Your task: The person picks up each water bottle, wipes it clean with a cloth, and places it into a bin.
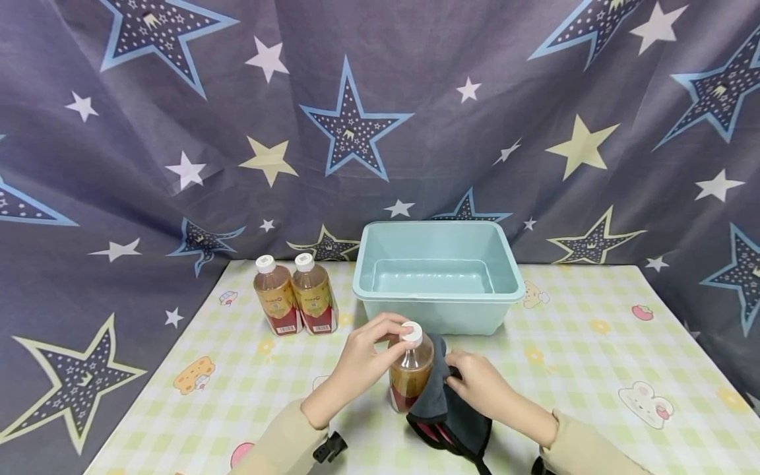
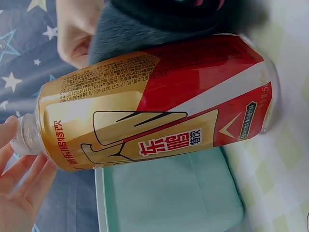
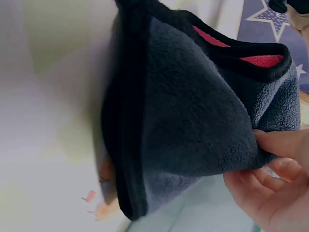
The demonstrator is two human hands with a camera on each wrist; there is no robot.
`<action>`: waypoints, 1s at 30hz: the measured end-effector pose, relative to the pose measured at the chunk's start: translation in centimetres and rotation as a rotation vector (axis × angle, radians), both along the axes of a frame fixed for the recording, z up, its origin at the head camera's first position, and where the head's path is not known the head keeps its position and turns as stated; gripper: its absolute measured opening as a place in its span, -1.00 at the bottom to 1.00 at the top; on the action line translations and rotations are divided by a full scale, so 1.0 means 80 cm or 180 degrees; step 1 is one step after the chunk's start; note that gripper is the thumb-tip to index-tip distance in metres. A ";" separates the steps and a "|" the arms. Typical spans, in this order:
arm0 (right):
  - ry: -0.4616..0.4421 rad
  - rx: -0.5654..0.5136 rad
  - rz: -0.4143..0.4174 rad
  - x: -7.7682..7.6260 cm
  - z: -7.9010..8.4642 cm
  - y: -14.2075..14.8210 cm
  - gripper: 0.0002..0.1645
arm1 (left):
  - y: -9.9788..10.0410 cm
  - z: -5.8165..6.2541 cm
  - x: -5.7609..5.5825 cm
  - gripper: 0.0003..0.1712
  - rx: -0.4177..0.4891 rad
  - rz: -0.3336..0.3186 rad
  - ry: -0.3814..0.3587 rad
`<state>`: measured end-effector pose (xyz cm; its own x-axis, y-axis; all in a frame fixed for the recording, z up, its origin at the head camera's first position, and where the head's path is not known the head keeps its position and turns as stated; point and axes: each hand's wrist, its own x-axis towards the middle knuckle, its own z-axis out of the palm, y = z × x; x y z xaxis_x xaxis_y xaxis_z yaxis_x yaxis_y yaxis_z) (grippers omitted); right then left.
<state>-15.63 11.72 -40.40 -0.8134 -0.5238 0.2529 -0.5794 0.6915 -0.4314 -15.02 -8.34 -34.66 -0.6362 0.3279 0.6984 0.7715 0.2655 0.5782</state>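
A drink bottle (image 1: 411,377) with a white cap and a gold-and-red label stands on the table in front of the tub. My left hand (image 1: 375,353) grips it by the cap and neck; the left wrist view shows the fingers (image 2: 30,181) round the neck. My right hand (image 1: 483,389) pinches a dark grey fleecy cloth (image 3: 193,106) with black edging and a pink-red inner side. Part of the cloth lies against the bottle's right side, and its lower end hangs at the table. The right thumb presses on top of the cloth, with fingers beneath.
Two similar bottles, a left one (image 1: 278,300) and a right one (image 1: 316,297), stand side by side at the back left. A light blue plastic tub (image 1: 436,316) is at the back middle. Behind the checked tablecloth (image 1: 570,396) hangs a star-patterned curtain (image 1: 451,152).
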 end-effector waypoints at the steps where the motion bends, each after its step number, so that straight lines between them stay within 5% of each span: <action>1: -0.0024 0.0031 -0.0001 0.000 -0.003 0.000 -0.84 | 0.000 0.000 0.000 -0.83 0.0001 -0.0004 0.0003; 18: -0.0174 0.0274 -0.0129 0.003 -0.019 -0.006 -0.79 | 0.001 0.001 0.001 -0.83 -0.0020 -0.0016 -0.0052; 25: -0.0280 0.0207 -0.0111 0.000 -0.022 -0.005 -0.76 | -0.006 -0.026 -0.021 -0.83 -0.0123 -0.0117 -0.0044; 30: -0.0409 -0.0043 -0.0079 -0.002 -0.019 0.005 -0.75 | -0.010 -0.023 -0.023 -0.83 -0.0323 -0.0145 0.0057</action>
<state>-15.76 12.11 -41.91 -0.8523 -0.5003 0.1525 -0.5015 0.6987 -0.5103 -16.90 -9.13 -36.54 -0.6068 0.4257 0.6712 0.7940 0.2865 0.5362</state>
